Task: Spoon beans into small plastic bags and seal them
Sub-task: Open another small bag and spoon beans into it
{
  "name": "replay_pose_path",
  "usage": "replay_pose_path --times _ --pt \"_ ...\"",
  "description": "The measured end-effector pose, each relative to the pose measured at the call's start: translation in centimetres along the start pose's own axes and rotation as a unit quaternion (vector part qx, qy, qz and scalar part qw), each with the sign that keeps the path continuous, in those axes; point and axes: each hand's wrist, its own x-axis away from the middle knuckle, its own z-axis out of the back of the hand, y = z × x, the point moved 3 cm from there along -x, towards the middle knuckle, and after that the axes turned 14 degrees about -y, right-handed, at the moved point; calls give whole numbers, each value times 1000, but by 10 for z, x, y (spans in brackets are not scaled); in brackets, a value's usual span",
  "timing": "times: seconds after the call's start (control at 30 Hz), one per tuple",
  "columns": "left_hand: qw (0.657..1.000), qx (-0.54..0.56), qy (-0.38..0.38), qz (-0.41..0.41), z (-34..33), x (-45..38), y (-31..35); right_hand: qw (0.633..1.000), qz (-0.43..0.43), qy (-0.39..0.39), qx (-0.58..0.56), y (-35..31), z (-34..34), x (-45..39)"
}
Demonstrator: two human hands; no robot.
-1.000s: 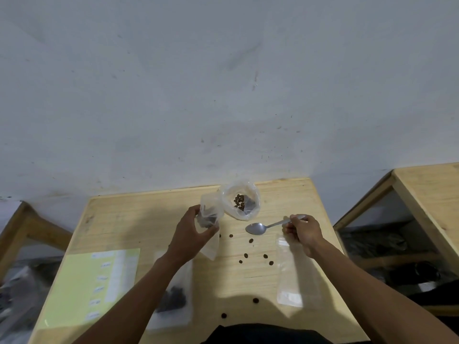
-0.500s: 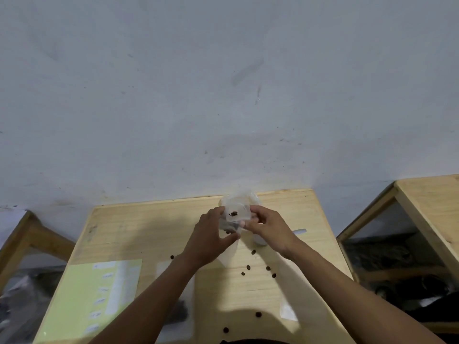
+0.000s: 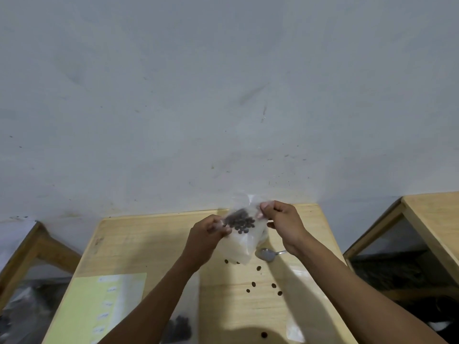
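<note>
left hand (image 3: 207, 238): raised over table, fingers pinched closed on left edge of small bag, thumb + fingertips pressed onto the plastic.
right hand (image 3: 283, 223): raised, fingers curled shut, pinching upper right corner of same bag near its top edge.
small bag (image 3: 242, 234): clear plastic, held in air btwn both hands, tilted, above far-centre of table; lower part hangs loose and empty-looking; can't tell if top is sealed.
beans in bag (image 3: 239, 222): dark cluster sitting in upper-middle part of the held bag, btwn the two grips.
spoon (image 3: 267, 254): metal, lying on table just below/right of bag, bowl visible, handle runs under right wrist, mostly hidden.
loose beans (image 3: 263, 285): several dark ones scattered on table surface below the bag + spoon, one more near front edge; apart from each other.
filled bag (image 3: 180, 328): clear bag w/ dark beans lying flat on table near front edge, partly hidden by left forearm.
empty bag (image 3: 295, 326): flat clear plastic on table at right, partly under right forearm.
green sheet (image 3: 99, 306): pale green paper w/ white label strips, flat on left side of table.
table (image 3: 154, 242): light wood, against grey wall.
</note>
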Motion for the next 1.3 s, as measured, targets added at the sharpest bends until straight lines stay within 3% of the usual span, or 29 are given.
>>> replay_pose_path --times 0.13,0.27,0.4,0.57,0.77,1.03,1.3 --pt "997 71 -14 4 -7 0 3 995 -14 9 -98 -2 -4 2" --pt "996 69 -51 -1 -8 1 7 994 48 32 94 -3 5 3" --pt "994 102 -41 -5 3 -4 25 968 81 -35 237 -15 5 8" --pt "999 -1 -18 -30 17 -8 43 972 68 -104 199 -29 2 8" --pt "985 -146 -27 -88 12 -4 58 933 87 -123 328 -42 -14 9" --pt "984 -139 -50 -103 14 3 57 886 108 -155 424 -48 -27 13" --pt "978 -147 15 -145 16 13 59 827 175 -142 514 -47 -43 20"
